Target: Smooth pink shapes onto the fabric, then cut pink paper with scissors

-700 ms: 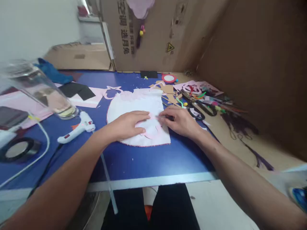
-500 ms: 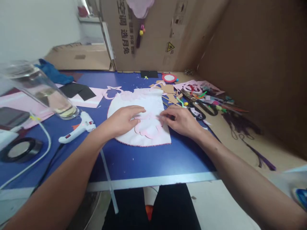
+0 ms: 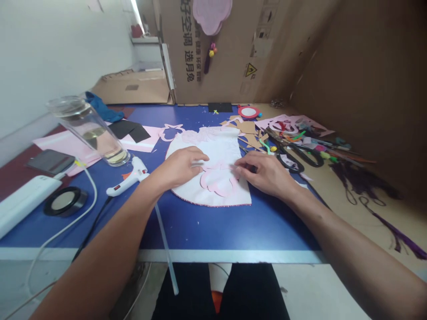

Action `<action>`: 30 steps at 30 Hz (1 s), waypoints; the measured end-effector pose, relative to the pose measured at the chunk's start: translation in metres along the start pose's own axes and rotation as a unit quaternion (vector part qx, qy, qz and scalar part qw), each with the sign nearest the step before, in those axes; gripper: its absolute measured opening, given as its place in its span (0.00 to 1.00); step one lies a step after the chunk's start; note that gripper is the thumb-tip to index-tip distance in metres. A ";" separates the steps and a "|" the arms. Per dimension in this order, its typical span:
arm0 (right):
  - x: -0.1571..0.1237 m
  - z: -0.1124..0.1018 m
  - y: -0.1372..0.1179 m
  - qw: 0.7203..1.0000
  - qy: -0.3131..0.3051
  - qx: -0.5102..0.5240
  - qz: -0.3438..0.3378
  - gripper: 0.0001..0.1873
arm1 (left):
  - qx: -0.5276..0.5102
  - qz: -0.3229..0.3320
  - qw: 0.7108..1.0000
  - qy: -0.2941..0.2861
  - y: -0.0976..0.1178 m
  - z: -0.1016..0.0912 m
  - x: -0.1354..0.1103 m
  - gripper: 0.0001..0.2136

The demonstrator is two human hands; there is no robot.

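Observation:
A white cloth piece (image 3: 187, 189) with a rounded left side and a dark red beaded edge lies flat before me. On its lower right rests a pink scalloped paper cutout (image 3: 222, 189), its outline partly raised from the cloth. My left hand (image 3: 183, 166) lies over the cloth's left part, index finger and thumb stretched apart at the cutout's upper left edge. With curled fingers, my right hand (image 3: 263, 173) pinches the cutout's upper right edge. Its fingertips partly hide that edge. Pale pink shapes (image 3: 190, 137) lie along the cloth's top.
On the left are a white glue gun (image 3: 130, 178) with its stick sticking out, a glass water bottle (image 3: 96, 135), black tape (image 3: 66, 201) and a power strip (image 3: 28, 202). Scissors (image 3: 308, 155), paper scraps and purple tassels (image 3: 396, 233) are at right. Cardboard (image 3: 230, 84) stands behind.
The view has shifted, so everything appears a little further right. Both hands stay at the pink cutout with little change in their pose.

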State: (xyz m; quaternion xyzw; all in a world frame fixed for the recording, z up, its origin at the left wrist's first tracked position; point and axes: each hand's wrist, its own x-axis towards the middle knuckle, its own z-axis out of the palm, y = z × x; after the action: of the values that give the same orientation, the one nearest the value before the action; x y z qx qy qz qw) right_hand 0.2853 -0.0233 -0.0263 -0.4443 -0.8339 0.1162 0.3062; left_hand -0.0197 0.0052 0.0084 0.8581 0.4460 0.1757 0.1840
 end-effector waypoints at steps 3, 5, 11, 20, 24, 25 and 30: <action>-0.001 0.003 0.002 1.000 0.020 0.005 -0.021 0.09 | 0.027 0.024 0.998 -0.051 0.000 0.001 0.000 0.22; -0.002 0.004 0.002 0.999 0.032 0.009 -0.035 0.10 | 0.050 0.029 0.995 -0.076 -0.001 0.003 0.000 0.23; -0.005 0.005 -0.014 0.993 -0.010 0.047 -0.108 0.15 | 0.083 0.047 0.991 -0.091 -0.009 0.010 0.001 0.22; -0.002 -0.009 -0.009 0.996 0.041 0.002 -0.075 0.11 | 0.032 0.077 0.996 -0.034 0.009 0.021 0.000 0.24; -0.019 -0.026 -0.020 0.997 0.009 -0.003 -0.081 0.14 | 0.058 0.116 0.990 -0.061 0.016 0.037 0.002 0.27; -0.026 -0.028 -0.026 0.996 -0.016 -0.005 -0.087 0.16 | 0.070 0.112 0.989 -0.073 0.016 0.040 0.002 0.28; -0.056 -0.023 -0.045 0.990 -0.073 -0.048 -0.111 0.20 | 0.106 0.082 0.981 -0.139 0.021 0.049 -0.002 0.30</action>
State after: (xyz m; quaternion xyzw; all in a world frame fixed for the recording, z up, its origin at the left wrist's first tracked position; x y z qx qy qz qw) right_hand 0.2926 -0.0961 -0.0101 -0.3537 -0.9027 0.0742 0.2336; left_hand 0.0166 -0.0154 -0.0246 0.9223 0.3606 0.0211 0.1376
